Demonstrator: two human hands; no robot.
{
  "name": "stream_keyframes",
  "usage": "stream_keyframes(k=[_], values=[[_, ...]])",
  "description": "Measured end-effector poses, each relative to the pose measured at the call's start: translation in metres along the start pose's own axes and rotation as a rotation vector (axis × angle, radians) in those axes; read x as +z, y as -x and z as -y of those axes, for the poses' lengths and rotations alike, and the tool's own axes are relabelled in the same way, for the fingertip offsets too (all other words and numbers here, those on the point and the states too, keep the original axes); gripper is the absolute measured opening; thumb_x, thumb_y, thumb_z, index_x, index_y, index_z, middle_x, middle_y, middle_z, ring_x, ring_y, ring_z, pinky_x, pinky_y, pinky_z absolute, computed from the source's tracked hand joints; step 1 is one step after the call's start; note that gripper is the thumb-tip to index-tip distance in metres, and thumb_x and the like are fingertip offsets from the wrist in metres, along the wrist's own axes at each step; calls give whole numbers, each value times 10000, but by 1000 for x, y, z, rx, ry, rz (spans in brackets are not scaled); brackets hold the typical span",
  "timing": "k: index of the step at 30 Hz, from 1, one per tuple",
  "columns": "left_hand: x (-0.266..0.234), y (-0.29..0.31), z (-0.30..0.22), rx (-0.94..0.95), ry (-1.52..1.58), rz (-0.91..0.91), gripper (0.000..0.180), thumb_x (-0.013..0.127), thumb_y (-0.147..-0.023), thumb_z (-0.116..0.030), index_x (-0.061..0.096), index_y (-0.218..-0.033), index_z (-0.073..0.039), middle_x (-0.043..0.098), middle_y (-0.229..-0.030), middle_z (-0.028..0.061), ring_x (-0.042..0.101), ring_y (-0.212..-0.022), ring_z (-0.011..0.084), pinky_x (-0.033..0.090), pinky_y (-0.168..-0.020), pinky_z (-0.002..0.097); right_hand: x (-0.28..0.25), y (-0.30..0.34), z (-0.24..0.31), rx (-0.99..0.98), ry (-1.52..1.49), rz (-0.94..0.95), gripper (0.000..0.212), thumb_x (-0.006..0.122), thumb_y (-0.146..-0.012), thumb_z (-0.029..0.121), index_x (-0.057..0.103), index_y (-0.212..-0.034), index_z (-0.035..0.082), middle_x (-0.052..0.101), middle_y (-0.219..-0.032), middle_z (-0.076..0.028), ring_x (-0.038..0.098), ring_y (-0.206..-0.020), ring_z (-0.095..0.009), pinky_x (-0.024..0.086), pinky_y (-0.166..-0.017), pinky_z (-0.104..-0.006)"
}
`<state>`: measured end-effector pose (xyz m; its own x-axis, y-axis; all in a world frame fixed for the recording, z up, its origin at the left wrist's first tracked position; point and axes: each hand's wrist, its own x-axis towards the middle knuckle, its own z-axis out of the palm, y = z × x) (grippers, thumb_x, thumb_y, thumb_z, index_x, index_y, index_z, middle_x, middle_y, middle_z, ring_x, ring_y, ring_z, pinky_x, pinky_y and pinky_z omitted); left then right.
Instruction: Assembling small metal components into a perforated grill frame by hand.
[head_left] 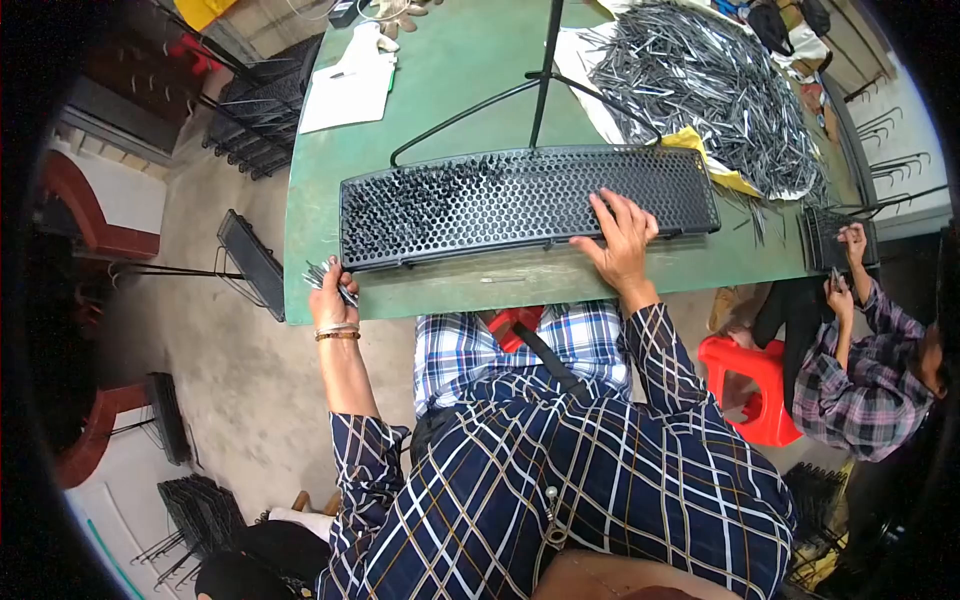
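Observation:
A long black perforated rack (530, 205) lies across the green table in front of me, its surface full of round holes. Dark thin pieces stand up in many holes toward its left and upper part. At the rack's lower left corner, my left hand (333, 290) is closed around a bunch of slim metal pieces (318, 272). My right hand (622, 240) lies over the right half of the rack, fingers stretched out and thumb apart, with nothing visible in it. A few loose slim pieces (502, 280) lie on the table below the rack.
A large heap of slim metal pieces (715, 90) covers a sheet at the far right of the table (450, 60). A white notebook (350, 90) and gloves (372, 40) lie far left. On the right, another person (850, 370) works at a similar rack near a red stool (750, 390).

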<state>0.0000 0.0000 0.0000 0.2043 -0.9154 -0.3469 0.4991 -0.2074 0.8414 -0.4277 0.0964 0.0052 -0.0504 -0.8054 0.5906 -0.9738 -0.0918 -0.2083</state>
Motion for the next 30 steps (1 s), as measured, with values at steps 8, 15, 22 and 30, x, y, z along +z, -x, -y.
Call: stream_keyframes(k=[8, 15, 22, 30], values=[[16, 39, -10, 101, -99, -119, 156, 599, -827, -43, 564, -970, 10, 570, -765, 44, 494, -561, 96, 399, -447, 224, -11, 0, -1, -12, -69, -18, 591, 657, -749, 461, 563, -1209, 102, 523, -1244, -59, 442, -1137, -247, 242, -960, -413], [94, 120, 3, -300, -202, 343, 193, 639, -807, -74, 577, -972, 3, 571, -721, 17, 516, -590, 81, 427, -511, 216, -23, -11, 29, 82, -386, -24, 308, 701, -767, 213, 658, -1038, 72, 612, -1061, -100, 525, -1032, -264, 379, -889, -376], [153, 136, 41, -530, -231, 725, 240, 582, -885, -141, 567, -1090, -17, 593, -797, 15, 520, -630, 72, 444, -554, 208, -23, -40, 86, 730, -1442, 463, 239, 645, -862, 191, 674, -946, -32, 659, -820, -48, 576, -755, -75, 454, -654, -218], [166, 133, 48, -546, -288, 807, 138, 580, -890, -145, 578, -936, -15, 599, -792, 25, 515, -622, 74, 430, -556, 210, -33, -52, 74, 655, -1312, 685, 237, 669, -843, 203, 684, -897, -27, 625, -705, -3, 513, -611, -47, 408, -532, -208]])
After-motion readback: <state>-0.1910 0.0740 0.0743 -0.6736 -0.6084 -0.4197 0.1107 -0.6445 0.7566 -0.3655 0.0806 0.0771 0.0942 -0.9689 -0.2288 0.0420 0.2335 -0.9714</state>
